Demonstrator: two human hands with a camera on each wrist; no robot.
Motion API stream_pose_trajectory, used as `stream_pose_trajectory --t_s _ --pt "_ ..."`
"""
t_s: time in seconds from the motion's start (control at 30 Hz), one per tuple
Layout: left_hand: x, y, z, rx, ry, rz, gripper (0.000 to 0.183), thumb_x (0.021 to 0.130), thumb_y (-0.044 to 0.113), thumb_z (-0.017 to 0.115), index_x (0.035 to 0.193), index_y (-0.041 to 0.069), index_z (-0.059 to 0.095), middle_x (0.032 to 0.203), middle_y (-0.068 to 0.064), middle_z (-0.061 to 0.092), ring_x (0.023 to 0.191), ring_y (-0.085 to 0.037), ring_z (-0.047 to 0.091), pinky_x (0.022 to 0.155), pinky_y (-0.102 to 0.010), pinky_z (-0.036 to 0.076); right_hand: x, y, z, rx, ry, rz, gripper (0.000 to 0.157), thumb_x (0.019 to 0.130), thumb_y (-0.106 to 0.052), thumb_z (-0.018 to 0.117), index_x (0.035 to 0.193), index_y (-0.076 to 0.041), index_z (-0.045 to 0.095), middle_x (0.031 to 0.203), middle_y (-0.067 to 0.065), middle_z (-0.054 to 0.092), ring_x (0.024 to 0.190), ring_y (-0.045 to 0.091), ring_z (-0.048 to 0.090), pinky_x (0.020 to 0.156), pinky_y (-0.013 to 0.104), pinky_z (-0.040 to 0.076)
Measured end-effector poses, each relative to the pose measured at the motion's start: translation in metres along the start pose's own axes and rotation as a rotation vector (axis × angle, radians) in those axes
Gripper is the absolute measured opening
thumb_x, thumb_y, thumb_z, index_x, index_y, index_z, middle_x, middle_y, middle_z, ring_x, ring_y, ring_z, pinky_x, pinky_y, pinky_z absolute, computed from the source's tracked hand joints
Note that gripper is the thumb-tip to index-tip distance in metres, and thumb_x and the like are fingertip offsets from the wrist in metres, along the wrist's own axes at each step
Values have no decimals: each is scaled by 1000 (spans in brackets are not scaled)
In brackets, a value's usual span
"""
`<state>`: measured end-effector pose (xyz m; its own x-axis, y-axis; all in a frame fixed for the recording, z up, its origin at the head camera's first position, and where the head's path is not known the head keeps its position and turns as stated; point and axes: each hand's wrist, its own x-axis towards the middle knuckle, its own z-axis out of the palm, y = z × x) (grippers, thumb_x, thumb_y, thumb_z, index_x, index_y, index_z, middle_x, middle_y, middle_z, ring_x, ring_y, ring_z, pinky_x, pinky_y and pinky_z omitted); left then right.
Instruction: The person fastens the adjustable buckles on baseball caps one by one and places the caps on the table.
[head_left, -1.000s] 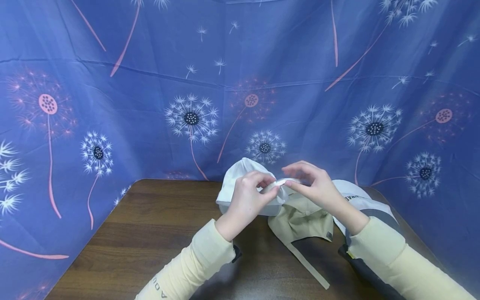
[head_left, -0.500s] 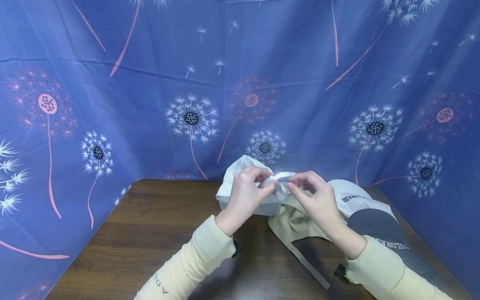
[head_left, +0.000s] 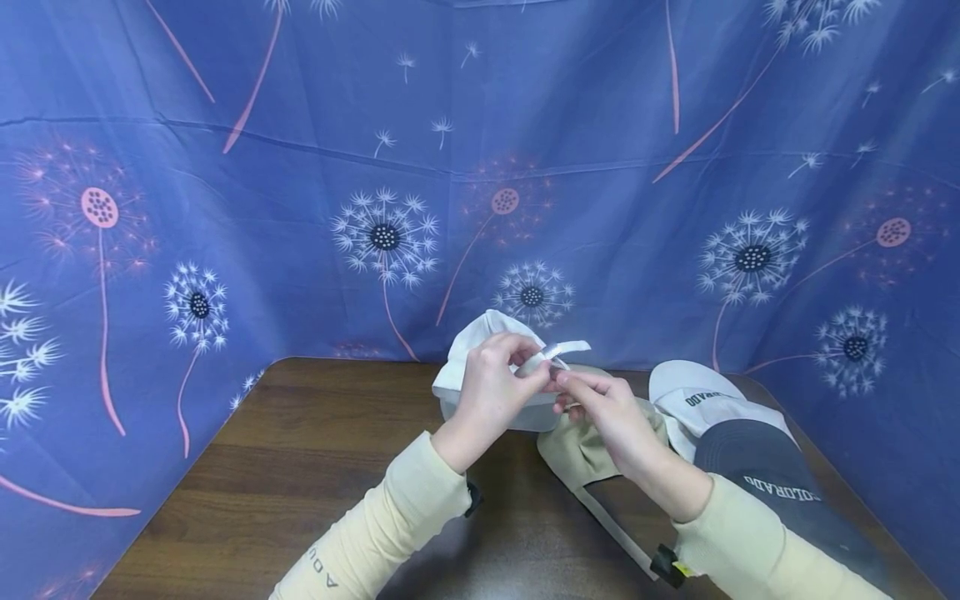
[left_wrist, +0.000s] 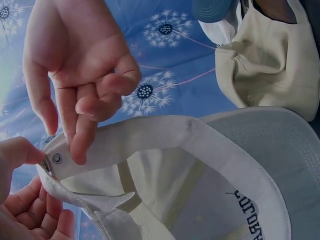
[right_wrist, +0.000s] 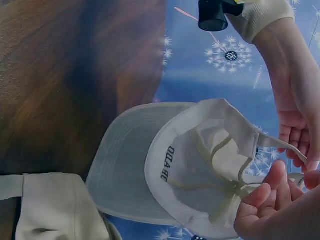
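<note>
A white baseball cap with a grey brim is held up between both hands, its inside and back opening facing the wrist cameras. My left hand pinches the back strap near a small metal part, with a white strap end sticking out past its fingertips. My right hand is close against it, thumb and fingers at the strap just below that end. In the left wrist view, a right fingertip touches the sweatband near a round metal eyelet.
A beige cap lies on the wooden table, its strap trailing forward. To its right are a white lettered cap and a dark grey cap. A blue dandelion-print curtain hangs behind and at the sides.
My right hand came down to the white strap, held its end half a second ago, then moved lower and left, leaving that end standing free. My left hand has stayed put.
</note>
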<state>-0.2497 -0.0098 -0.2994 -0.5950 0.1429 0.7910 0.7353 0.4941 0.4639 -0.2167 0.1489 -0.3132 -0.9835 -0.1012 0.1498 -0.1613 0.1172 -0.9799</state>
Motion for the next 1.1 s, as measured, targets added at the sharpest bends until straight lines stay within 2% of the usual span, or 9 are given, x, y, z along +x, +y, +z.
stream_pose_trajectory --t_s 0.13,0.23,0.37,0.47,0.7,0.83,1.1 --pt "-1 -1 0 19 23 11 10 69 13 71 76 10 65 70 2 60 64 -8 53 59 -15 42 3 -2 1 91 28 10 39 87 -29 56 113 0 58 87 -7 68 69 8 59 63 23 48" --pt "-2 -1 1 28 34 16 11 69 14 71 76 10 64 70 2 60 64 -9 54 59 -15 42 4 -4 3 191 38 36 29 86 -26 58 106 -5 63 85 -7 68 68 8 59 63 22 48" --pt "-4 -1 3 41 35 18 11 68 14 71 76 10 64 70 2 60 66 -9 53 61 -17 42 6 -7 6 370 41 118 13 85 -24 60 90 -15 68 80 -6 66 68 8 56 63 21 46" --pt "-5 0 5 61 33 30 11 68 14 70 77 10 64 71 2 59 67 -9 52 62 -17 42 9 -9 7 450 48 194 11 84 -27 61 84 -17 66 77 -6 64 66 8 53 62 22 43" --pt "-8 0 8 96 53 81 9 68 11 67 75 10 62 70 2 56 68 -9 47 62 -18 41 13 -16 9 467 46 300 23 80 -34 64 87 -13 58 72 -7 58 63 8 50 59 24 41" --pt "-8 0 8 115 64 108 9 68 11 68 74 9 62 69 2 56 68 -9 48 63 -18 41 15 -18 9 466 57 322 27 78 -35 66 87 -12 56 69 -7 57 61 8 50 58 23 40" --pt "-9 -1 9 123 74 126 11 69 13 70 76 10 63 71 3 58 70 -8 50 64 -17 42 16 -21 11 489 102 330 21 77 -31 68 80 -13 57 64 -7 55 59 9 49 58 24 39"
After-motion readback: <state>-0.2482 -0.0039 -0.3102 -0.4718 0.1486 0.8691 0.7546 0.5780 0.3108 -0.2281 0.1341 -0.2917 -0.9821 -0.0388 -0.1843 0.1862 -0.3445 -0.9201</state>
